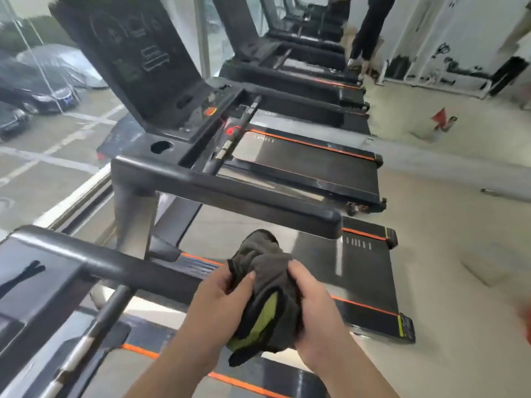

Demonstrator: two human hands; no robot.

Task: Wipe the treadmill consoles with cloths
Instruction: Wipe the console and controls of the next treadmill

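I hold a bunched grey cloth (268, 271) with black edging and a green patch in front of me. My left hand (221, 297) grips its left side, thumb on top. My right hand (313, 305) grips its right side. The cloth hangs above the side rail of the nearest treadmill. A black treadmill console (135, 61) with a dark display stands ahead at upper left, tilted back. Part of another console (31, 280) is at the lower left edge. Neither hand touches a console.
A row of black treadmills with orange-striped decks (316, 159) runs away to the upper right. Thick handrails (224, 193) cross in front of me. Glass with parked cars behind it is on the left. A person's legs (367, 30) stand at the far end.
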